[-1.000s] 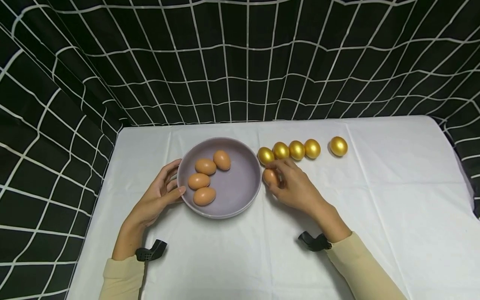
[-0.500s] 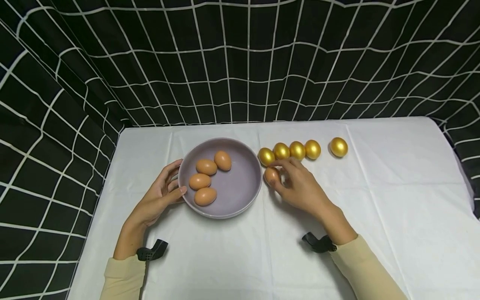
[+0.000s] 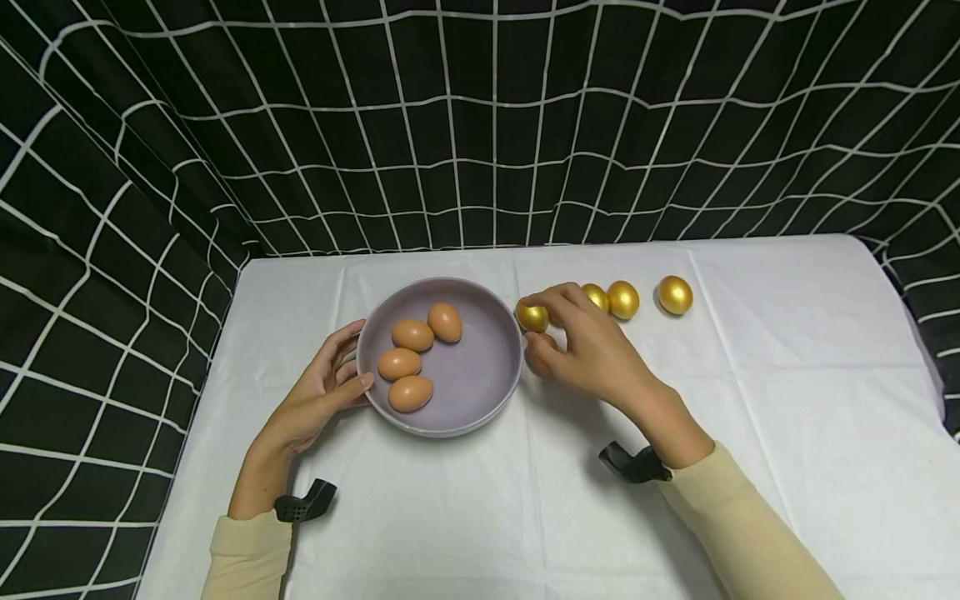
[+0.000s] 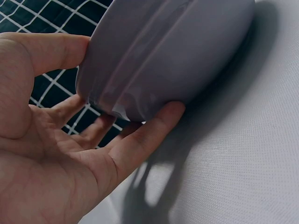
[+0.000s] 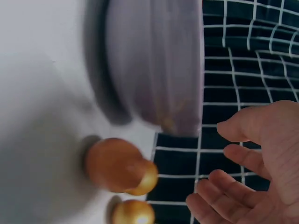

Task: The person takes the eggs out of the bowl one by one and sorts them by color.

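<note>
A pale purple bowl point(image 3: 480, 367) stands on the white cloth, holding several brown eggs point(image 3: 411, 393). My left hand point(image 3: 318, 392) grips its left side, with the thumb on the rim; in the left wrist view the fingers point(image 4: 154, 133) reach beneath the wall. Just right of the bowl lies another brown egg point(image 5: 114, 164), partly covered by my right hand point(image 3: 592, 346) in the head view. The right wrist view shows that hand raised off this egg, its fingers relaxed and holding nothing. A gold egg point(image 3: 532, 317) sits behind the brown one, near the bowl's rim.
More gold eggs point(image 3: 623, 300) continue the row to the right, one of them hidden behind my right hand. A single gold egg point(image 3: 675, 295) lies apart, further right. Black cloth with a white grid point(image 3: 480, 125) hangs behind the table point(image 3: 787, 375) and along its sides.
My right hand has let go of the brown egg beside the bowl and risen slightly away from it, covering more of the gold row. The left hand and bowl stay put.
</note>
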Demonstrator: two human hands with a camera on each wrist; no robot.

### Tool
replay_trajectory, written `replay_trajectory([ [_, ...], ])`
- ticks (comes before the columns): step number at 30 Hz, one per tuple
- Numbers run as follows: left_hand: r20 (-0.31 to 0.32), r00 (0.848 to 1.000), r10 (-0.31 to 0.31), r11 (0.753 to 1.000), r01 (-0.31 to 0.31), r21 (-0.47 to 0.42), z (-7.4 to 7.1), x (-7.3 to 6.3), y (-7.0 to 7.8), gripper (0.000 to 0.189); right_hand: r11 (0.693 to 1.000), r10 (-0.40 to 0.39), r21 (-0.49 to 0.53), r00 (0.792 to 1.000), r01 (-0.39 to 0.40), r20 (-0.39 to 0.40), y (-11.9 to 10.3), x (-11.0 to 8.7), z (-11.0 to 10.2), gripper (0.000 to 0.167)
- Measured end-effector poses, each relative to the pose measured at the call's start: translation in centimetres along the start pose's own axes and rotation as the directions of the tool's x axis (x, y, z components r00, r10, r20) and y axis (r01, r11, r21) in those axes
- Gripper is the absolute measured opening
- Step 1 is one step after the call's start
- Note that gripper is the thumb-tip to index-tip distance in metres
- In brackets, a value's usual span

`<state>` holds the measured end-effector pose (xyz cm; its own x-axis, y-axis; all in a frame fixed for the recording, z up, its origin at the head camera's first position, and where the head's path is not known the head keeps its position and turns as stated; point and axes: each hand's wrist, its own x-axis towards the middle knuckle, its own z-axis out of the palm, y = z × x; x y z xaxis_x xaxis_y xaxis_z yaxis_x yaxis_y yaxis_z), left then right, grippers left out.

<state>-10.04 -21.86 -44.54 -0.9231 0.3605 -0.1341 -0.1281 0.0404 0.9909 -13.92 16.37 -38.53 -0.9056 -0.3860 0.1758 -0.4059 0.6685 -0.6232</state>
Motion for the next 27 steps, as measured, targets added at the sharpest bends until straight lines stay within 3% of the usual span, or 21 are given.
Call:
replay_trajectory([
  [13, -0.002, 1.0, -0.006, 1.0, 0.006, -0.002, 0.0, 0.1, -0.1, 0.08, 0.988, -0.123, -0.073, 0.984, 0.133, 0.127, -4.0, 4.1, 0.1, 0.043],
  [27, -0.002, 1.0, -0.008, 1.0, 0.008, -0.003, -0.1, 0.0, -0.1, 0.081, 0.988, -0.109, -0.07, 0.94, 0.139, 0.323, -5.4, 7.3, 2.5, 0.046],
])
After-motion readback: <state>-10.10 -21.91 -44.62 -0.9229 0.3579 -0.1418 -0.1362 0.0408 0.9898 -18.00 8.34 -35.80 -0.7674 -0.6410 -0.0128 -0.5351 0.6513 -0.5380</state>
